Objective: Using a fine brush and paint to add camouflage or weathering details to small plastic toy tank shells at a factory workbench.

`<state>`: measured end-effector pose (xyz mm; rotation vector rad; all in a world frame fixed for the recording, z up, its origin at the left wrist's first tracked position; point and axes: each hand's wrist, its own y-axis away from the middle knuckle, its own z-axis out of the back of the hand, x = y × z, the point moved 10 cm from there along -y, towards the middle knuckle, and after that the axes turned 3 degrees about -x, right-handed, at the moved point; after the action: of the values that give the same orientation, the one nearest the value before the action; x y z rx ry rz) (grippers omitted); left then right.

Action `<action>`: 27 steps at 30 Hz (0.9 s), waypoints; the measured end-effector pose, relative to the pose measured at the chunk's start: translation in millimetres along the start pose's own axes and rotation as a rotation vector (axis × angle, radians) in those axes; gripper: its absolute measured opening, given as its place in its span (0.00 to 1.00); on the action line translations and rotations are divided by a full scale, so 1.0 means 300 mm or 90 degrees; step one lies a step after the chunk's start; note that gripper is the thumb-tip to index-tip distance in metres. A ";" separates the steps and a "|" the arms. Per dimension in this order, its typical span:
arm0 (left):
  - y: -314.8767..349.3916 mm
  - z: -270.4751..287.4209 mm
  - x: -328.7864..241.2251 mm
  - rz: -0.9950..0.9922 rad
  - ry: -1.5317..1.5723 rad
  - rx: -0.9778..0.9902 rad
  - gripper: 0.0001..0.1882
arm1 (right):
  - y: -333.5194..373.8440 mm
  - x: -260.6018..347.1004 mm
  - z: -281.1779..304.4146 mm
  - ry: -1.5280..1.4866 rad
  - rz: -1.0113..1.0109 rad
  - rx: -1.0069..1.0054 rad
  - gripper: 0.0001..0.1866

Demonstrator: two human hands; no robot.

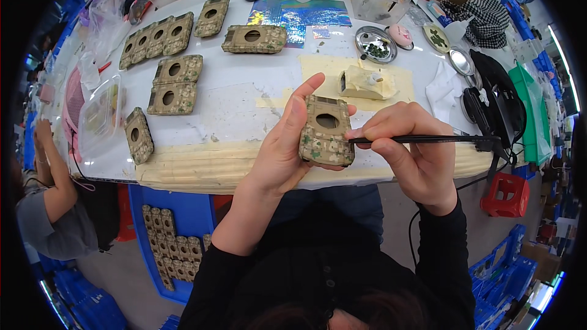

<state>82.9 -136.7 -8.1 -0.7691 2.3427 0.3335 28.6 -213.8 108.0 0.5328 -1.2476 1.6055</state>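
Observation:
My left hand [278,140] is closed around a model tank hull [324,146] with a camouflage pattern in tan, brown and green. A round hole shows in its upper face. In my right hand [413,146] I pinch slim black tweezers [428,139], their tip touching or almost touching the hull's right side. Whether the tip grips anything is too small to tell. Beyond my hands, a masking-taped block [367,82] rests on the table. A round metal dish [385,54] with small dark green bits lies farther back.
Several similar hulls stand in groups at left, including a single hull [139,135]. More fill a blue tray [142,192] below the table. Shiny film [327,12] lies at the back, a black bag [504,98] at right. Another person's arm [58,189] shows at far left.

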 end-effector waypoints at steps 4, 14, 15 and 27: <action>0.002 0.004 -0.001 0.004 -0.003 -0.005 0.35 | -0.002 0.008 -0.004 0.014 0.009 0.009 0.05; 0.003 0.003 -0.005 -0.003 -0.039 -0.058 0.35 | 0.002 0.026 -0.010 0.036 0.029 0.016 0.07; 0.003 0.003 -0.004 -0.003 -0.038 -0.057 0.35 | 0.003 0.025 -0.010 0.034 0.029 0.016 0.07; 0.003 0.004 -0.004 -0.006 -0.033 -0.054 0.35 | 0.008 0.016 -0.006 0.007 0.014 0.003 0.07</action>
<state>83.7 -135.0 -8.1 -0.8018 2.2884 0.4455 25.0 -210.0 110.0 0.5138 -1.2448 1.6290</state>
